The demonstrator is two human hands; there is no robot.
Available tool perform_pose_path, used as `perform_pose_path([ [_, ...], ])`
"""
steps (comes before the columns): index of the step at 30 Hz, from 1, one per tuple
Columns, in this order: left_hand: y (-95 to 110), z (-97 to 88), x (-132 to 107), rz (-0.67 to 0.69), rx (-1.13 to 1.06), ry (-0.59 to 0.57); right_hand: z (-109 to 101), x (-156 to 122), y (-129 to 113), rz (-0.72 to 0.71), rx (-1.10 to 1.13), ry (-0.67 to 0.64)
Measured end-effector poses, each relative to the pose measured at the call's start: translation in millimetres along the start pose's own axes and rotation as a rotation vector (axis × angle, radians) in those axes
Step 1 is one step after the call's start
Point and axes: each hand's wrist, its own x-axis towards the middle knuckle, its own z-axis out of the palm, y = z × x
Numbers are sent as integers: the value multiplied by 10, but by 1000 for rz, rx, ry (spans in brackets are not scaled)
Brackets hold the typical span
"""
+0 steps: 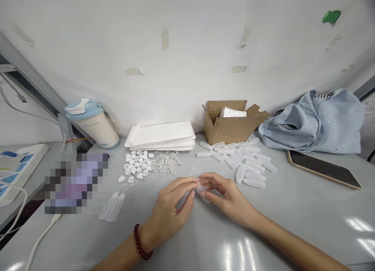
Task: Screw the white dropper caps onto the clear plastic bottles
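Near the middle of the table, my right hand (224,195) grips a small translucent plastic bottle (204,194) between thumb and fingers, tilted. My left hand (174,204) is curled in from the left, its fingertips at the bottle's top end; what they pinch is hidden. A thin white strip (192,171) pokes up just behind those fingertips. To the left lie white caps (139,161) and a tangle of thin white strap pieces (166,164). Several loose translucent bottles (249,161) are spread beyond my right hand. Bottles with straps attached (113,206) rest left of my left hand.
Against the wall stand a stack of white envelopes (161,135), an open cardboard box (234,128), a tumbler (96,126) and a pale blue bag (319,122). A phone (324,169) lies at right, a pixelated device (77,183) at left, beside a power strip (22,169).
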Motion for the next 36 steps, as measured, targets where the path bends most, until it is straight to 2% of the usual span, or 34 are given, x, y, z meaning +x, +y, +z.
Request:
perform_pose_path([
  [8,-25,6,-38,133,23,-56,-11,-2,-21,-96,-49,24],
  [12,-61,8,-71,196,109,-109,1,-4,-23,-83,-42,59],
  [21,-64,-2,-62,370,247,-134,10,10,-34,-39,19,77],
  [27,-71,17,-65,347,220,-130,-22,25,-30,45,91,114],
  [33,-74,31,-70,268,190,-23,-29,22,-35,84,177,104],
  [36,-71,35,-77,240,207,-60,-26,6,-48,84,193,84],
])
